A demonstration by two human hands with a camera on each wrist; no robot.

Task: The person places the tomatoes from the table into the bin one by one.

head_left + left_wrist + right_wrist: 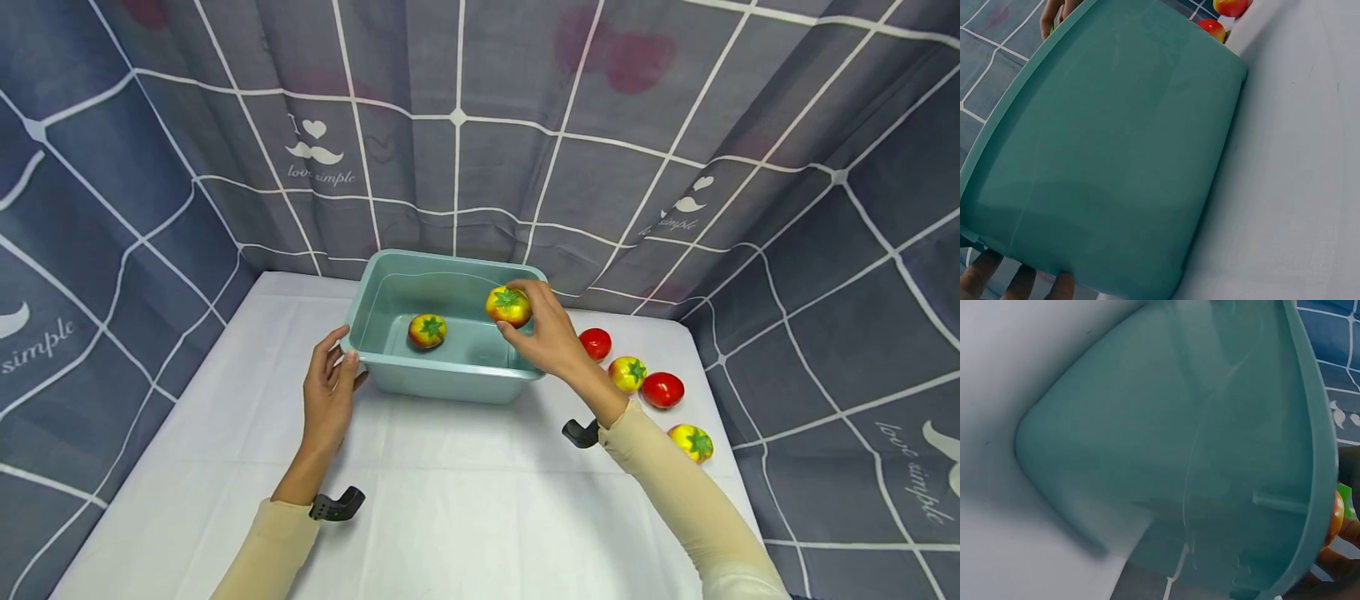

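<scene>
Our right hand [550,333] grasps a yellow-red fruit [507,305] over the right part of the teal bin [442,382]; our left hand [328,392] touches the bin's left end, whether gripping we cannot tell

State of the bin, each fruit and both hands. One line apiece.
Bin: upright, uncovered
Fruit in bin: lying inside, green top showing
Held fruit: gripped at the bin's right end
Two red fruits: resting on the table, no green top showing
Two yellow fruits: resting on the table, green tops showing
Left hand: touching the bin's left end
Right hand: holding one fruit
</scene>
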